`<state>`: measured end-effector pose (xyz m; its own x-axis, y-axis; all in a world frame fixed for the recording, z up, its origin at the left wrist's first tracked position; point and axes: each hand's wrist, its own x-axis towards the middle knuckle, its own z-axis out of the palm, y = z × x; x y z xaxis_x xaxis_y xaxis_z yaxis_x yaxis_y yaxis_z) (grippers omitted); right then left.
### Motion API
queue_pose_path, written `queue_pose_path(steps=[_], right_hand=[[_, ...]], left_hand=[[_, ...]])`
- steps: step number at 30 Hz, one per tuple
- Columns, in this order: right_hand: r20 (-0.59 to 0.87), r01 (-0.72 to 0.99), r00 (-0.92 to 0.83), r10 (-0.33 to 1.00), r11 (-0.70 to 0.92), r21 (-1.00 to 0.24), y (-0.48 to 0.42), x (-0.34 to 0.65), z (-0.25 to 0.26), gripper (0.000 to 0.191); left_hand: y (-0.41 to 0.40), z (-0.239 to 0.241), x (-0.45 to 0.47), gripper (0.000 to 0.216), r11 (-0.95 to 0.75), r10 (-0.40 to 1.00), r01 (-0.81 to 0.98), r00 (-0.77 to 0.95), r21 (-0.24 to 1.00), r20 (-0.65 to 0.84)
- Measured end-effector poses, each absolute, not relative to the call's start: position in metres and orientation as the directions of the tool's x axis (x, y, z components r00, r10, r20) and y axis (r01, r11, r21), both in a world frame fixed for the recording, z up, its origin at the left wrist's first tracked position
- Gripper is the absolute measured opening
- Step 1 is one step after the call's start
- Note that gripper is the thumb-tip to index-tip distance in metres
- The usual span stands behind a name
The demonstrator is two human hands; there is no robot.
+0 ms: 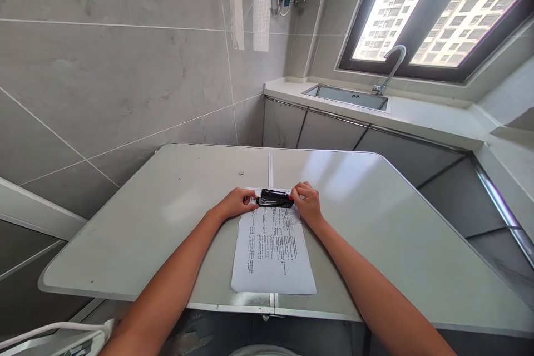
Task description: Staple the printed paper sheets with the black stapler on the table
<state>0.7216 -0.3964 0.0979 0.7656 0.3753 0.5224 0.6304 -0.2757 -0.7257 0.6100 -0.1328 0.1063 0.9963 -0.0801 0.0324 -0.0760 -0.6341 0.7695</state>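
A black stapler [275,198] lies crosswise over the far end of a printed sheet of paper [273,278]. Its left end is pinched by the fingers of my left hand [238,202], which also rests by the paper's upper left edge. My right hand [307,202] grips the other end of the stapler, where a small red spot shows by the fingertips. The paper lies flat with its near edge close to the front of the table. Whether it is one sheet or several, I cannot tell.
The pale folding table [359,245] has a metal seam down its middle. A tiled wall [125,67] stands at the left. Beyond the table runs a counter [434,117] with a sink [350,97] and faucet [392,69] below a window. A white chair-like frame [67,339] sits at lower left.
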Motion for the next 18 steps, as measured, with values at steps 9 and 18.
queue_pose_path(steps=[9, 18], right_hand=[[0.542, 0.658, 0.733, 0.411, -0.222, -0.720, -0.393, 0.722, 0.096, 0.032], [0.413, 0.677, 0.653, 0.635, -0.244, -0.694, -0.384, 0.710, 0.089, 0.027]], left_hand=[[-0.135, 0.112, 0.607, 0.023, -0.654, -0.060, -0.036, 0.998, 0.756, -0.005], [-0.130, 0.107, 0.609, 0.034, -0.645, -0.080, -0.059, 0.997, 0.762, 0.010]])
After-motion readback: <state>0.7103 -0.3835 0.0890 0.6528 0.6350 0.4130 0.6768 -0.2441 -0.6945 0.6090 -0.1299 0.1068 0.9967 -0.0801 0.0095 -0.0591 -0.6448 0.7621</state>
